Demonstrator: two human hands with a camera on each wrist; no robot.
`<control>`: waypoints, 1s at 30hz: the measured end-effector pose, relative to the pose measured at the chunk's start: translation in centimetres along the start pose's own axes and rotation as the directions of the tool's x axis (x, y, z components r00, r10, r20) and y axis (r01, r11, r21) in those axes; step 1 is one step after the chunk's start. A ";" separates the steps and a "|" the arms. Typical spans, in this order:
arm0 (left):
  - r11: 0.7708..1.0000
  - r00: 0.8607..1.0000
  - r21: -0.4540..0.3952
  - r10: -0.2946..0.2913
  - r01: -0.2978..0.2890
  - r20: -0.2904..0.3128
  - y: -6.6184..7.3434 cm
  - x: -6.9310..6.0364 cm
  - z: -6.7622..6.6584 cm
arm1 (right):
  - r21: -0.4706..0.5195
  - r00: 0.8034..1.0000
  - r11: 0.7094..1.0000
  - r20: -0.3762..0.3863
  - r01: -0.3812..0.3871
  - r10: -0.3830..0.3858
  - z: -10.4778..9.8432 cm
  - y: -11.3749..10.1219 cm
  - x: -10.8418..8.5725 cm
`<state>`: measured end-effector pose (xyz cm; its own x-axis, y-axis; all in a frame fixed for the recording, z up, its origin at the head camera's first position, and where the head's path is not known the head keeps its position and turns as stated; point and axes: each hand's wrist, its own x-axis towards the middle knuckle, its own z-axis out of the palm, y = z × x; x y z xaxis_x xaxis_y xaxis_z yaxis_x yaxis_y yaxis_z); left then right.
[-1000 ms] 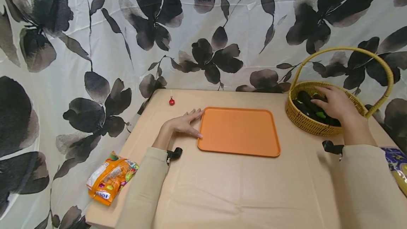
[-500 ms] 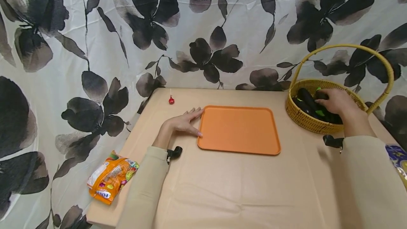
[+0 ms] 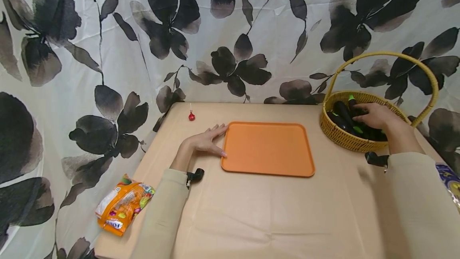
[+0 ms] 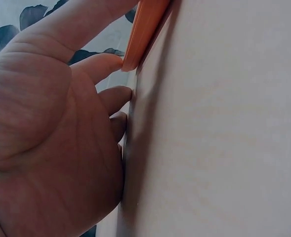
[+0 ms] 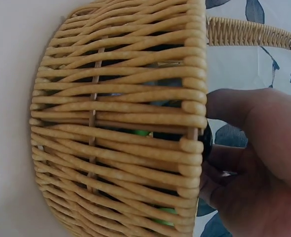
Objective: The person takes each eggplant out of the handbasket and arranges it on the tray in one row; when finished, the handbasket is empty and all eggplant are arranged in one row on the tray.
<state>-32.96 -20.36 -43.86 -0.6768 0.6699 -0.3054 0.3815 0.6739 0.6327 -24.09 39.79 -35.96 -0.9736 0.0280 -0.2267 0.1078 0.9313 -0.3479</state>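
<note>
Closing since a moment ago, my right fingers (image 3: 363, 118) now grip a dark eggplant (image 3: 353, 104) inside the wicker basket (image 3: 345, 140), green end showing, so that one seems secured; my left fingers (image 3: 217, 132) stay straight against the orange tray (image 3: 267, 149); the orange packet's (image 3: 123, 205) blurred lettering looks like "Fox's"

L arm (image 3: 161, 211) & R arm (image 3: 418, 207) both reached fwd, well apart, sleeved to wrists. L hand (image 3: 206, 141): back up in head view, fingers (image 4: 116, 98) approx. straight, slightly spread, thumb (image 4: 93, 22) out to side. R hand (image 3: 377, 116): angled L, fingers curled w/ thumb opposed, i.e. gripping.
</note>
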 end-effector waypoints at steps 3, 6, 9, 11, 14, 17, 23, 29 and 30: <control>1.000 1.000 -0.013 -0.004 0.004 0.001 0.0 -0.1 -0.1 | 0.004 1.000 1.000 0.005 0.013 -0.013 0.0 -0.3 0.1; 1.000 1.000 -0.021 -0.003 0.003 0.001 0.1 -0.1 -0.1 | 0.011 0.999 1.000 0.026 0.025 -0.025 0.1 -0.5 0.3; 1.000 1.000 -0.016 0.000 0.000 0.003 0.1 0.0 -0.2 | 0.030 0.997 0.999 0.065 0.032 -0.034 0.2 -0.7 0.4; 1.000 1.000 -0.012 0.003 -0.003 0.004 0.2 0.0 -0.2 | 0.050 0.996 0.998 0.081 0.030 -0.034 0.4 -0.8 0.4; 1.000 1.000 -0.013 0.002 -0.002 0.006 0.2 0.0 -0.3 | 0.082 0.997 0.996 0.077 0.025 -0.031 0.6 -0.7 0.5; 1.000 1.000 -0.014 0.006 -0.006 0.008 0.2 0.0 -0.3 | 0.114 0.999 0.993 0.046 0.008 -0.014 0.7 -0.6 0.5; 1.000 1.000 -0.018 0.009 -0.009 0.007 0.2 0.0 0.0 | 0.204 0.996 0.979 -0.085 -0.004 0.022 0.4 -1.9 -0.1; 0.999 1.000 -0.034 -0.001 0.001 -0.008 0.2 -0.1 0.1 | 0.289 0.959 0.957 -0.279 0.036 0.049 1.5 -4.3 -1.2; 0.999 1.000 -0.037 -0.002 0.002 -0.010 0.2 -0.1 0.1 | 0.311 0.952 0.949 -0.303 0.047 0.052 1.8 -4.8 -1.5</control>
<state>-32.74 -20.23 -43.78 -0.6835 0.6655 -0.2998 0.3567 0.6629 0.6582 -22.81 34.68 -35.59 -0.9818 0.1855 0.0415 0.1196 0.7725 -0.6236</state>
